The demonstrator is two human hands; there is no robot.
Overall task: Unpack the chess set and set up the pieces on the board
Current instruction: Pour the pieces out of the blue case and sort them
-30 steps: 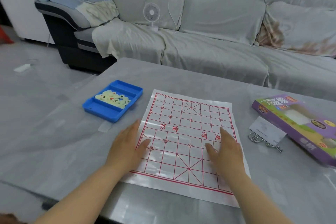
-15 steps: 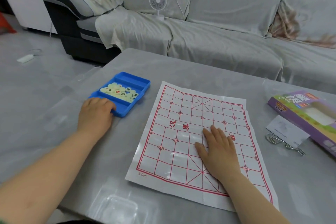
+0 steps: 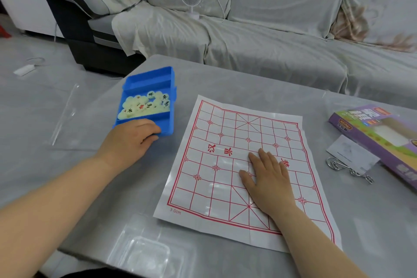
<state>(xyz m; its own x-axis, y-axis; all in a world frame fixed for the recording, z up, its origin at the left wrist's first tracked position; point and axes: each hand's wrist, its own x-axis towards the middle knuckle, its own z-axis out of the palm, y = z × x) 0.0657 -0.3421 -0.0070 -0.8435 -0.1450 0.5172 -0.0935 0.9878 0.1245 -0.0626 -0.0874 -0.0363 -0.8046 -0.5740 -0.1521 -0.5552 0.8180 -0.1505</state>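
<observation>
Grey table [image 3: 248, 79] carries everything. Paper board [image 3: 225, 165] lies mid-table, its far edge lifting along the creases. Blue tray [image 3: 149, 79] sits just left of the board, apart from it. Right hand [image 3: 268, 178] lies flat on the board, fingers straight and close together, pinning it. Left hand [image 3: 128, 140] grips the tray's near rim, fingers curled over the edge. Pieces [image 3: 144, 104] are heaped in the tray's middle compartment. Judgement: bring the tray closer level and slowly, since a tilt would likely spill the loose discs.

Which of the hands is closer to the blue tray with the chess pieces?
Left. The left hand holds the blue tray by its near edge; the right hand lies flat on the paper board, well to the tray's right.
</observation>
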